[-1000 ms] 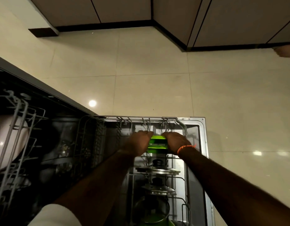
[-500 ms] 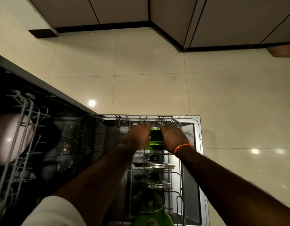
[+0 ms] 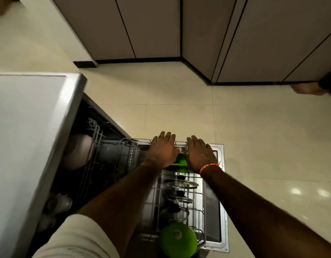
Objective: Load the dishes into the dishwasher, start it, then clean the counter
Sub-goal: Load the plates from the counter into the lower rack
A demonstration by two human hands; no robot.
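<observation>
Hands first: your left hand [image 3: 163, 150] and right hand [image 3: 199, 155] both lie flat, fingers straight and together, at the far edge of the pulled-out lower rack [image 3: 202, 192], with the fingertips reaching over the rack's far rail and the far rim of the open dishwasher door [image 3: 223, 202]. Neither hand grasps anything. Between and partly under your palms sit the green plates [image 3: 179, 162], standing on edge at the far end of the rack; whether your palms press on them you cannot tell from this angle. An orange thread band [image 3: 209, 166] circles your right wrist. Behind the plates, toward you, steel lids [image 3: 180, 183] with black knobs stand in the rack's middle slots, and a green bowl [image 3: 177, 239] sits at the rack's near edge. To your left, a pale bowl [image 3: 78, 151] rests in the upper rack [image 3: 95, 144] inside the dishwasher tub.
</observation>
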